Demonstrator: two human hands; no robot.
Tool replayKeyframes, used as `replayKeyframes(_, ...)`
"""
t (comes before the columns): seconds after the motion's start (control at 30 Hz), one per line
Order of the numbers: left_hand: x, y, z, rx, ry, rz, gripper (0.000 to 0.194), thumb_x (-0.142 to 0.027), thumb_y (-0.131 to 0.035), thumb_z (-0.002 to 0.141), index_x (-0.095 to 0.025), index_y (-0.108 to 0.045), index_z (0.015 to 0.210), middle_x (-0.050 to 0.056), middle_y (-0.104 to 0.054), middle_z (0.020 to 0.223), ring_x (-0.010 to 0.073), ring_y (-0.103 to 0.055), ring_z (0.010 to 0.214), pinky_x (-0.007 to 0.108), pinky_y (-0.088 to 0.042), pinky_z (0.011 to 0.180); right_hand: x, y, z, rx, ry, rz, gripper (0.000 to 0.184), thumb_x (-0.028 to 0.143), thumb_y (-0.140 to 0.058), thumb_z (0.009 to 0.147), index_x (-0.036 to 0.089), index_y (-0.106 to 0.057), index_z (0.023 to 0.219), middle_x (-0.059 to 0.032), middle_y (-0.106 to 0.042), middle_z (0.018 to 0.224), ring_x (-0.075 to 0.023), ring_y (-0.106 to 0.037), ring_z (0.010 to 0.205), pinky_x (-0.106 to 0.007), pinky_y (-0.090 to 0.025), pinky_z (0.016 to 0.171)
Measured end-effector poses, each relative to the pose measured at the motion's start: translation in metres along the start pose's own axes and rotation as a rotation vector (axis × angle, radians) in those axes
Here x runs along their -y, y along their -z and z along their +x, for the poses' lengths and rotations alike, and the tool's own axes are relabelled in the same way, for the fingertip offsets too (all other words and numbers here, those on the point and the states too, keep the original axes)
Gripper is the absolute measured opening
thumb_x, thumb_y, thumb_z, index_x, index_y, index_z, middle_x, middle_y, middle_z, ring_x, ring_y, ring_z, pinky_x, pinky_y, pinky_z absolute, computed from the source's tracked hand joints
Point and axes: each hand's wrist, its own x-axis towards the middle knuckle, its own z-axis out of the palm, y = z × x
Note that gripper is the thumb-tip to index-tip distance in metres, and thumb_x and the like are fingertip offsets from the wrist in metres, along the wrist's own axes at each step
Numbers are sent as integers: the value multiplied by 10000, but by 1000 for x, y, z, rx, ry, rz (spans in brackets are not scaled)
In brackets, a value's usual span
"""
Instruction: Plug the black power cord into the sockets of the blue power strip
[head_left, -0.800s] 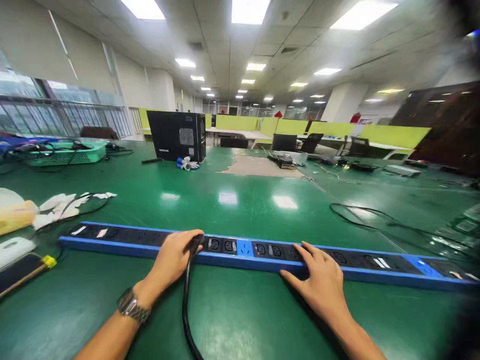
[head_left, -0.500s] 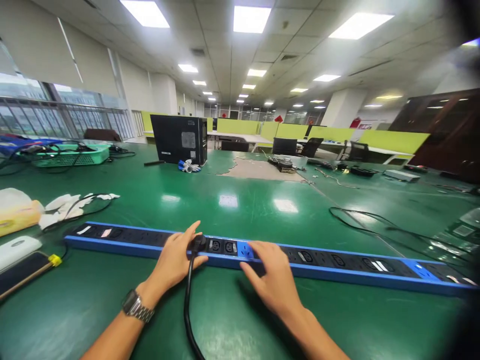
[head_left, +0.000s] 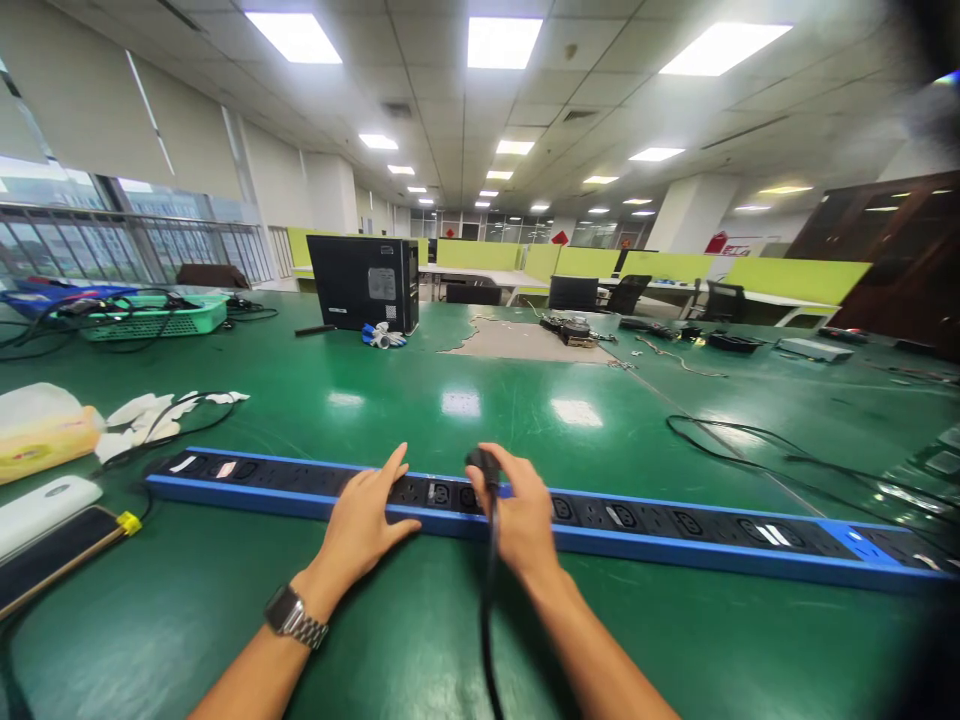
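A long blue and black power strip (head_left: 675, 530) lies across the green table (head_left: 450, 620) in front of me. My right hand (head_left: 521, 515) is closed round a black plug (head_left: 482, 463) and holds it just above the strip's middle sockets; its black cable (head_left: 489, 610) runs back toward me. My left hand (head_left: 367, 515) lies flat with fingers spread on the strip, just left of the plug. A metal watch (head_left: 294, 617) sits on my left wrist.
A phone and a white power bank (head_left: 41, 505) lie at the left edge, near a yellow tissue pack (head_left: 41, 430). A black computer tower (head_left: 364, 282) and a green basket (head_left: 150, 315) stand farther back. Loose black cables (head_left: 757, 450) trail at the right.
The plug has passed from my left hand to my right hand, out of its socket and a little to the right. My left hand has opened flat on the strip.
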Motion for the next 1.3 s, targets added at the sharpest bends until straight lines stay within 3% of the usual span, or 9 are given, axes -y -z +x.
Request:
replayKeyframes(0.17, -3, 2, -2, 8, 28, -17, 951, -302, -769, 689, -282, -229, 1472, 47, -629, 1279, 267, -554, 1151, 436, -413, 998, -37, 45, -7, 232, -7, -163, 313, 453, -542, 865, 253, -645, 1083, -57, -666, 931, -208, -597, 862, -339, -457, 796)
replayKeyframes(0.47, -10, 1, -2, -34, -37, -35, 667, -460, -632, 800, -202, -427, 1380, 111, -597, 1304, 292, -544, 1178, 495, -396, 1023, -20, 41, -8, 330, 100, -354, 258, 388, -560, 861, 272, -651, 1073, -44, -681, 900, -214, -577, 888, -356, -420, 830)
replayKeyframes(0.57, -26, -6, -6, -47, -146, -84, 567, -400, -606, 829, -205, -473, 1345, 108, -585, 1316, 275, -538, 1196, 472, -407, 1031, -21, 45, -11, 336, 120, -379, 466, 420, -617, 810, 249, -581, 1242, -68, -686, 1034, -231, -573, 990, -408, -386, 934)
replayKeyframes(0.63, -41, -12, -8, -34, -208, -124, 558, -364, -611, 830, -221, -468, 1350, 100, -579, 1323, 267, -532, 1204, 463, -411, 1035, -27, 54, -12, 302, 93, -433, 669, 477, -653, 759, 216, -486, 1352, -101, -653, 1165, -255, -552, 1083, -470, -319, 1019)
replayKeyframes(0.7, -57, -18, -6, -27, -228, -155, 584, -347, -618, 828, -232, -442, 1373, 101, -567, 1337, 266, -525, 1212, 468, -408, 1038, -41, 68, -13, 250, 33, -516, 723, 537, -654, 730, 204, -486, 1349, -116, -627, 1231, -282, -528, 1144, -537, -229, 1067)
replayKeyframes(0.83, -82, -31, 9, 20, -208, -182, 589, -271, -625, 819, -254, -440, 1379, 75, -580, 1327, 245, -528, 1203, 445, -401, 1035, -79, 108, -15, 159, -58, -591, 605, 640, -590, 732, 216, -625, 1162, -100, -658, 1191, -292, -536, 1140, -588, -140, 1075)
replayKeyframes(0.97, -91, -43, 19, -5, -135, -176, 394, -174, -580, 826, -256, -594, 1211, 43, -677, 1158, 225, -584, 1081, 422, -432, 965, -110, 141, -20, -73, -165, -593, 461, 573, -440, 867, 214, -683, 1023, -85, -686, 1134, -257, -556, 1099, -542, -209, 1042)
replayKeyframes(1.13, -105, -40, 20, -76, -116, -208, 359, -173, -487, 877, -237, -572, 1220, 52, -656, 1171, 204, -573, 1088, 379, -432, 954, -123, 145, -22, -201, -200, -603, 423, 442, -363, 920, 215, -718, 958, -81, -698, 1114, -253, -538, 1104, -490, -267, 993)
replayKeyframes(1.3, -154, -48, 35, 3, -166, -197, 349, -192, -471, 887, -261, -564, 1216, 31, -664, 1127, 192, -582, 1051, 319, -434, 916, -125, 139, -24, -246, -161, -602, 383, 426, -416, 894, 212, -719, 988, -77, -699, 1117, -248, -516, 1125, -456, -260, 999)
